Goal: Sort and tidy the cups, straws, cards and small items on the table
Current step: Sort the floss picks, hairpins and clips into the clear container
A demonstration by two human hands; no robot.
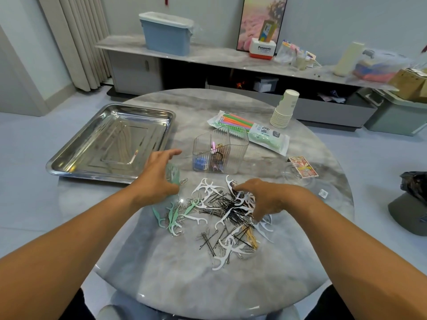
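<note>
- Currently, head view: left hand [159, 174] holds some green floss picks [173, 175], fingers curled; right hand [261, 199] pinches into the mixed pile [221, 215] beneath its fingertips.
- Beyond the fingers: divided organizer [219, 151] barely filled, tray [111, 142] unused; stacked cups [285, 109], straws [240, 125], cards [303, 169] await sorting.

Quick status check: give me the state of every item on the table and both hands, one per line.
Steel tray: empty, flat.
Clear organizer: upright, partly filled with small items.
Paper cups: stacked upside down, leaning.
Straw pack: lying flat.
Card box: lying flat.
Floss picks, hairpins and clips: mixed loose pile.
Left hand: holding green floss picks.
Right hand: fingers in pile; grip unclear.
</note>
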